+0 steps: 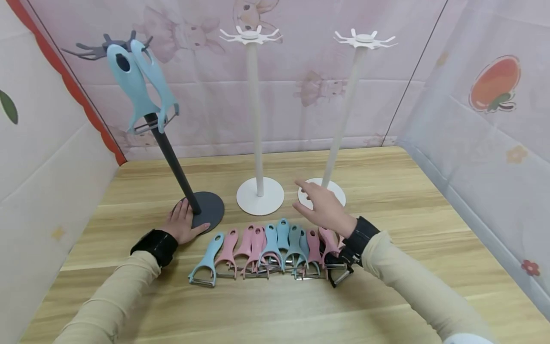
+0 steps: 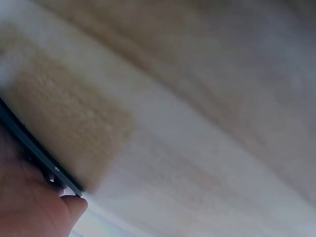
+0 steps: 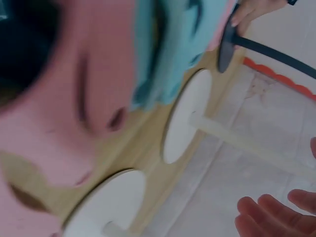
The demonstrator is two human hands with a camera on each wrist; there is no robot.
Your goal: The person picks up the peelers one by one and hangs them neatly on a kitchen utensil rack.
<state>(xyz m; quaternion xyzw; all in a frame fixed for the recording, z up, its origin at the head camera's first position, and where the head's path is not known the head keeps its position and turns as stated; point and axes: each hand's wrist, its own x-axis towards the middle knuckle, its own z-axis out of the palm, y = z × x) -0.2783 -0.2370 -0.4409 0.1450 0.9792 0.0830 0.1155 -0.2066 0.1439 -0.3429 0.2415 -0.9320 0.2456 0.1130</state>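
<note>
My left hand (image 1: pixel 182 225) rests on the round base (image 1: pixel 212 209) of a dark grey stand, fingers spread beside its pole. The left wrist view catches the base's dark edge (image 2: pixel 39 150) against that hand. Two light-blue vegetable peelers (image 1: pixel 132 83) hang from this stand's hooked top. My right hand (image 1: pixel 325 206) hovers with fingers extended, overlapping the right white stand's base (image 1: pixel 337 193) in the head view, and it holds nothing. Below it lies a row of pink, blue and green peelers (image 1: pixel 258 241), with a black peeler (image 1: pixel 341 274) at the right end, partly covered.
A middle white stand (image 1: pixel 255 119) and a right white stand (image 1: pixel 343 114) stand upright at the back, their hooked tops bare. The wooden table (image 1: pixel 266 315) meets a printed cloth wall (image 1: pixel 296 124) behind, with more cloth at both sides.
</note>
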